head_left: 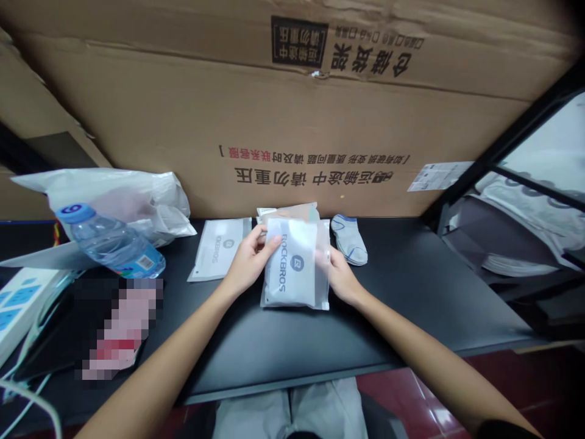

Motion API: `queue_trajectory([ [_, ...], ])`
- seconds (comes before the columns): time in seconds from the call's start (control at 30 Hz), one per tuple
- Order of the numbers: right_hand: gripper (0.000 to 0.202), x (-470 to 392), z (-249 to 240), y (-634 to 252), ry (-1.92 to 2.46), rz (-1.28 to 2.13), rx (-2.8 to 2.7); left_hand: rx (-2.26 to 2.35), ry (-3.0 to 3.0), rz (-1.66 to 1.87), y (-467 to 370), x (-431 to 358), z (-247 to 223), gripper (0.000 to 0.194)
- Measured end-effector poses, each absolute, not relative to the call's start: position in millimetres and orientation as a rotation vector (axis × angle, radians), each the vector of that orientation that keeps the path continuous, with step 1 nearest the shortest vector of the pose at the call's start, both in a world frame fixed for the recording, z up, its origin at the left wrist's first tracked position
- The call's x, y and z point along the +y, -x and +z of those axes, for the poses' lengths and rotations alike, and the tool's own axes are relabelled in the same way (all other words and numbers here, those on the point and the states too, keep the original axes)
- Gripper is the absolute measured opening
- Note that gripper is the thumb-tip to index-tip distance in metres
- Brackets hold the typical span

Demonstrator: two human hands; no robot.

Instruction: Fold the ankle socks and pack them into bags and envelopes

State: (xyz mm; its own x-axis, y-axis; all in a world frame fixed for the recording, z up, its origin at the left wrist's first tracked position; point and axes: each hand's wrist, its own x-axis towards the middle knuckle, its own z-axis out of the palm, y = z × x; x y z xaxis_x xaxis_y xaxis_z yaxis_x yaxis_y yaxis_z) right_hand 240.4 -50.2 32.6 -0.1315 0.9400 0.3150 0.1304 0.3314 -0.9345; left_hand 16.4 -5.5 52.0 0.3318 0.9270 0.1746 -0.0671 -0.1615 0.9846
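A frosted zip bag (297, 280) printed ROCKBROS, with something pale folded inside, is held upright above the dark table. My left hand (249, 257) grips its left edge, thumb on the front. On the right edge, my right hand (342, 273) holds the bag with its fingertips partly behind the translucent plastic. Another ROCKBROS bag (219, 249) lies flat to the left of my left hand. Behind the held bag, more plastic packaging (311, 210) shows only in part. A folded pair of light grey socks (350, 239) with blue lines rests to the right.
A large cardboard box (183, 122) walls off the back of the dark table (402, 299). At the left are a tilted water bottle (119, 244), a white plastic bag (169, 201), a power strip (22, 308) and cables. A black metal frame (470, 177) stands at the right.
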Motion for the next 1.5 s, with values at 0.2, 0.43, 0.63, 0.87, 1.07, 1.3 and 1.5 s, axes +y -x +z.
queue_trajectory([
  [0.2,0.074,-47,35,-237,1.076,1.091,-1.493,0.811,-1.532,1.192,-22,-12,53,0.038],
  [0.43,0.088,-42,30,-239,0.940,1.230,-1.401,0.926,-1.852,1.371,-19,-15,47,0.033],
  [0.63,0.067,-40,29,-225,0.907,1.088,-1.080,1.075,-1.724,1.501,-20,-14,51,0.033],
  [0.87,0.066,5,47,-315,0.839,0.712,-0.794,1.305,-1.657,1.629,20,26,57,0.029],
  [1.07,0.057,28,25,-431,1.306,0.680,-0.835,1.773,-1.795,1.328,98,64,52,0.031],
  [1.3,0.057,30,-5,-454,1.821,0.510,-1.133,2.022,-1.923,0.972,114,65,40,0.041],
  [1.5,0.073,26,-4,-442,1.994,0.084,-1.335,2.169,-2.228,0.718,96,52,45,0.030],
])
